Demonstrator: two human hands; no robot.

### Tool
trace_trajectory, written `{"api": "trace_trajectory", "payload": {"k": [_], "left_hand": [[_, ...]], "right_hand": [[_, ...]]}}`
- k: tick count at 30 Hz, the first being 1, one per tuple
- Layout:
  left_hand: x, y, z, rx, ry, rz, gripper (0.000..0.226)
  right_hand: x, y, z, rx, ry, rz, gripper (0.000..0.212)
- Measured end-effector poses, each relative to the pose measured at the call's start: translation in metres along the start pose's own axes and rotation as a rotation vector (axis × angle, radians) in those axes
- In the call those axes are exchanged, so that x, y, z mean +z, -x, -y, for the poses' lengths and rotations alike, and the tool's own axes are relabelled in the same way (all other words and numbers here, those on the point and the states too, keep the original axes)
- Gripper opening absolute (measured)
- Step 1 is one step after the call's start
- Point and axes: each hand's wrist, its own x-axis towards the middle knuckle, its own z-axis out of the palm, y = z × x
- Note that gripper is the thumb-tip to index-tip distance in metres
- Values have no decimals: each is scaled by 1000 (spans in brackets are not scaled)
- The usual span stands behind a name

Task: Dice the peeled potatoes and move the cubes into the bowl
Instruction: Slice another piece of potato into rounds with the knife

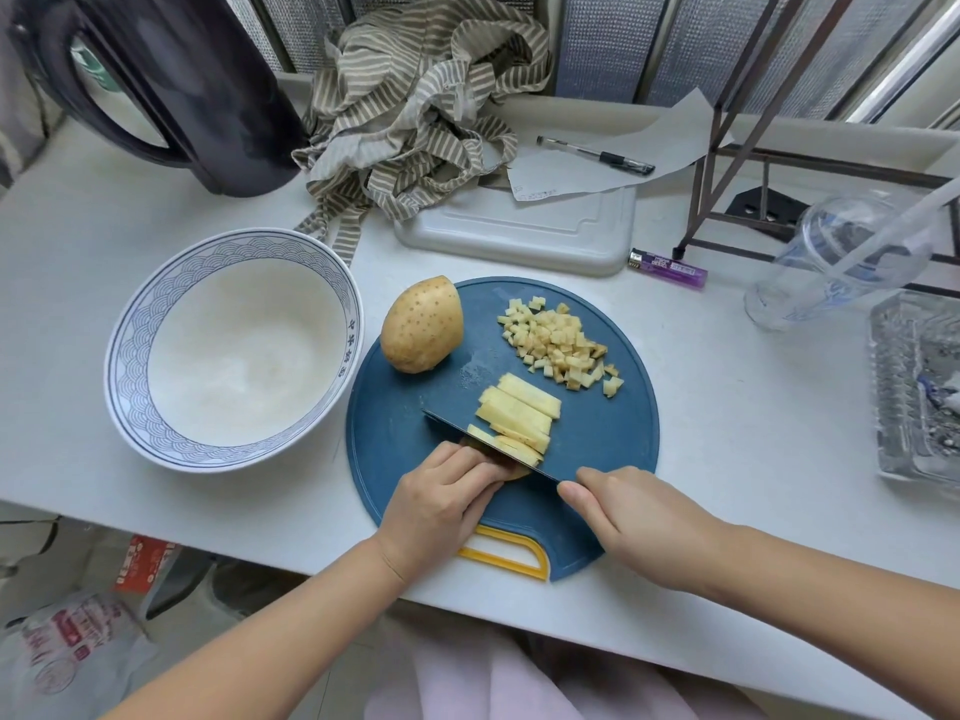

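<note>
On the round blue cutting board (613, 439) lie a fan of pale potato slices (519, 415), a heap of small potato cubes (563, 348) at the far right, and a half potato with skin (422, 332) at the far left. My left hand (441, 504) curls its fingers over the near end of the potato piece being cut. My right hand (631, 517) grips the handle of a dark-bladed knife (488, 446), whose blade stands in the slices. The white bowl with a blue pattern (231, 350) sits left of the board, with no potato in it.
A dark kettle (171, 80) stands at the back left, a striped cloth (415, 106) behind the board. A white tray (519, 226) with paper and a pen (595, 155), a purple lighter (667, 267), a clear plastic cup (841, 262) and a glass dish (919, 387) lie to the right.
</note>
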Motion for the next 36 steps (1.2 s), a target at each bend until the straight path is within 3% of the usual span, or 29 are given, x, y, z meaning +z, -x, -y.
{"api": "trace_trajectory", "payload": {"k": [10, 18, 28, 36], "left_hand": [[4, 2, 2, 11, -5, -39, 6], [1, 2, 2, 14, -21, -49, 4], [-1, 1, -2, 30, -51, -74, 4], [-2, 1, -3, 18, -79, -86, 15]], "right_hand": [[-10, -3, -4, -33, -135, 4, 54], [-5, 16, 0, -6, -179, -56, 49], [-6, 25, -1, 6, -189, -85, 68], [-10, 26, 0, 5, -183, -64, 58]]}}
